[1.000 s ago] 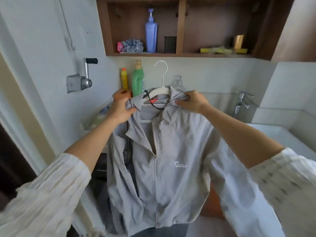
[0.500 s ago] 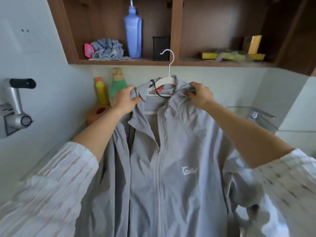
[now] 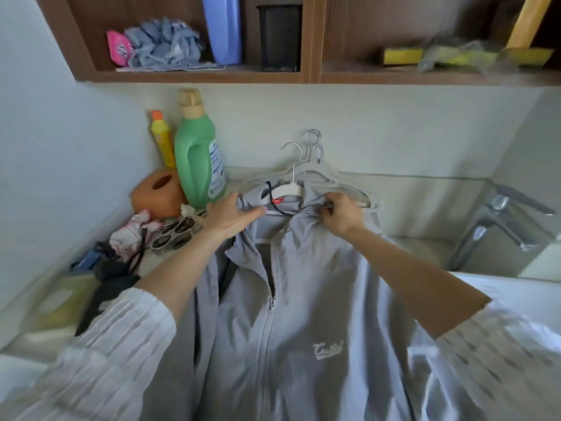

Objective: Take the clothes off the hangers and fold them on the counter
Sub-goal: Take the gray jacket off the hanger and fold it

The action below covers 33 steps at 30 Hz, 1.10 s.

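Note:
A grey zip-up jacket (image 3: 306, 299) with a small white chest logo lies spread toward me, still on a white hanger (image 3: 290, 187) whose metal hook sticks up at the collar. My left hand (image 3: 232, 215) grips the left side of the collar. My right hand (image 3: 341, 212) is closed on the right side of the collar. Several empty pale hangers (image 3: 331, 177) lie on the counter (image 3: 403, 244) just behind the jacket's collar.
A green detergent bottle (image 3: 198, 153), a yellow bottle (image 3: 162, 141) and an orange tissue holder (image 3: 158, 192) stand at the back left. Clutter of cloth and small items lies along the left wall. A metal tap (image 3: 498, 220) and white basin are at right. A wooden shelf (image 3: 303, 75) hangs overhead.
Both hands have brought the jacket on its hanger down and forward, from held up in the air to low over the counter near the empty hangers. The view has tilted down.

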Each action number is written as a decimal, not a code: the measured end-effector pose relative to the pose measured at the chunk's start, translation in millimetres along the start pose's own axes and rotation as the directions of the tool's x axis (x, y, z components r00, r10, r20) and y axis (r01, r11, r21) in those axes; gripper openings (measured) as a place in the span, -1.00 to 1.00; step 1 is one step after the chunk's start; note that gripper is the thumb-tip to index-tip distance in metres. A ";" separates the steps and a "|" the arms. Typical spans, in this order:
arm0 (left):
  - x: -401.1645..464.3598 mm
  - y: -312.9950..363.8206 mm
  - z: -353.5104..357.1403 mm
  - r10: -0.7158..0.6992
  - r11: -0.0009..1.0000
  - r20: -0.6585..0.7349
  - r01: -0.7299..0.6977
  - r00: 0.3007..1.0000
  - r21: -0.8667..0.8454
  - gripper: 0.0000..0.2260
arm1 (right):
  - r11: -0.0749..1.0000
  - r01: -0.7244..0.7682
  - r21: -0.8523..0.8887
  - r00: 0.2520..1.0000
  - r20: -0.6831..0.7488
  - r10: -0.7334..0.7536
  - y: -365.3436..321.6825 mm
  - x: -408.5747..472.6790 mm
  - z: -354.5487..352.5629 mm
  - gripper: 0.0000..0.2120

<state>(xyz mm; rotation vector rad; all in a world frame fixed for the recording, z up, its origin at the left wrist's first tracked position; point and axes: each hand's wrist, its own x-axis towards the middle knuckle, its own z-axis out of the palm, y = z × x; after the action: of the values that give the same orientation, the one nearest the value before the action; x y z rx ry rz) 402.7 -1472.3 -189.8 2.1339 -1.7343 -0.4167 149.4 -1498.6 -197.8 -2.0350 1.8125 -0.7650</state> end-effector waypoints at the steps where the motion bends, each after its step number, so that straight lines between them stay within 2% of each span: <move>1: 2.1 -3.0 7.4 -0.010 1.000 -0.030 0.010 1.000 0.004 0.00 | 1.000 0.001 0.013 1.000 0.009 -0.001 -3.0 0.5 1.1 -0.89; 3: 3.2 -3.8 21.7 -0.004 1.000 -0.116 0.007 0.993 0.023 -0.02 | 0.999 0.025 0.041 0.999 0.026 -0.026 -13.5 6.6 3.1 -0.71; 5: -0.5 2.0 31.4 -0.004 0.996 -0.142 0.016 0.990 0.085 -0.16 | 0.994 0.063 0.085 0.996 0.049 -0.068 -29.7 14.2 2.4 -0.57; 8: -4.2 5.2 40.0 -0.045 0.993 -0.116 0.058 0.992 0.107 -0.29 | 0.989 0.040 0.143 0.998 0.045 -0.047 -50.9 23.1 10.7 -0.73; 11: -4.6 -9.0 45.6 -0.012 0.999 -0.122 0.017 0.992 0.035 -0.45 | 0.990 0.041 0.138 0.999 0.020 -0.044 -53.5 24.2 21.9 -0.60; 15: -10.9 -15.0 47.4 0.091 0.996 -0.176 -0.087 0.980 0.029 -0.76 | 0.987 0.072 0.144 0.997 0.003 -0.074 -53.6 15.1 31.9 -0.62; 17: -12.6 -17.9 42.2 0.100 0.995 -0.189 -0.097 0.977 0.024 -0.85 | 0.985 0.094 0.147 0.995 -0.046 -0.088 -53.1 13.2 30.1 -0.61; 20: -6.3 -28.7 26.7 0.073 0.997 -0.126 -0.076 0.989 -0.024 -0.89 | 0.989 0.126 0.075 0.988 -0.102 -0.119 -42.7 13.6 22.6 -0.64; 24: 0.3 -33.6 7.5 0.061 0.997 -0.052 -0.063 0.997 -0.032 -0.73 | 0.984 0.180 0.003 0.978 -0.104 -0.179 -35.6 7.2 12.8 -0.66; 29: -0.2 -36.7 -1.8 0.055 0.998 -0.008 -0.055 0.998 -0.011 -0.75 | 0.987 0.148 -0.058 0.986 -0.064 -0.152 -27.9 9.5 -3.3 -0.64; 33: 0.9 -41.5 -0.9 0.071 0.997 0.026 -0.070 0.997 -0.021 -0.82 | 0.994 0.107 -0.007 0.989 -0.106 -0.107 -15.7 2.3 -21.8 -0.64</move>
<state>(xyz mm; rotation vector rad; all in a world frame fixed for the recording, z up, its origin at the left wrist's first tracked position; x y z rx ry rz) 439.5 -1465.5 -207.7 2.0553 -1.8062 -0.4439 149.8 -1495.9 -171.0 -2.1448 1.7711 -0.9185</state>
